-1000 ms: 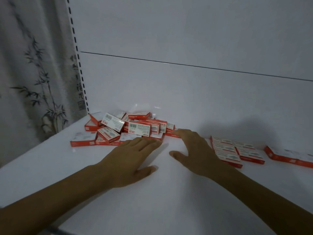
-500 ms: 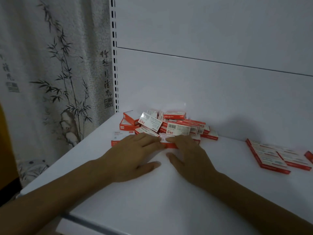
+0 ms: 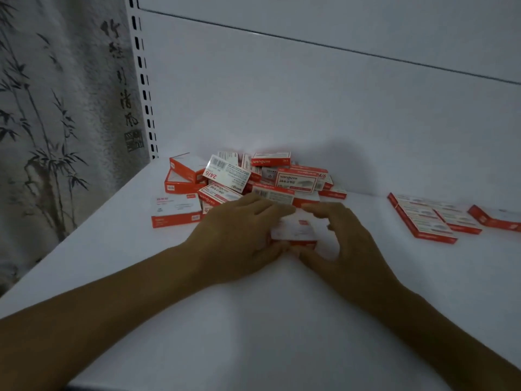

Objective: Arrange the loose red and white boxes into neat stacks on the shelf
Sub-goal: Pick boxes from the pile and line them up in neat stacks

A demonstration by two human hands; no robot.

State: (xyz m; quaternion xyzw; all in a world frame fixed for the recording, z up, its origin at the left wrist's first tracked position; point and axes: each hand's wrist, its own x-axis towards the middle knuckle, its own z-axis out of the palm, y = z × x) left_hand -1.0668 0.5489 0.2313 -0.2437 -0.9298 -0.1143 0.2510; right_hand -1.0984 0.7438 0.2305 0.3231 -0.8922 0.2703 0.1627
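Note:
A loose heap of small red and white boxes [image 3: 253, 176] lies at the back left of the white shelf [image 3: 253, 320]. One box [image 3: 296, 228] has been pulled out in front of the heap. My left hand [image 3: 239, 235] grips its left end and my right hand [image 3: 346, 238] curls around its right end, thumbs at its near edge. A single box [image 3: 176, 210] lies flat to the left of my hands. Flat rows of boxes [image 3: 428, 215] lie on the shelf to the right.
The shelf's white back panel [image 3: 310, 103] rises right behind the heap, with a slotted upright [image 3: 142, 80] at its left edge. A bamboo-print curtain [image 3: 56, 122] hangs to the left. One more box [image 3: 493, 217] lies at the far right.
Both hands have closed around one box at the heap's front and drawn it toward me. The view has shifted closer and leftward.

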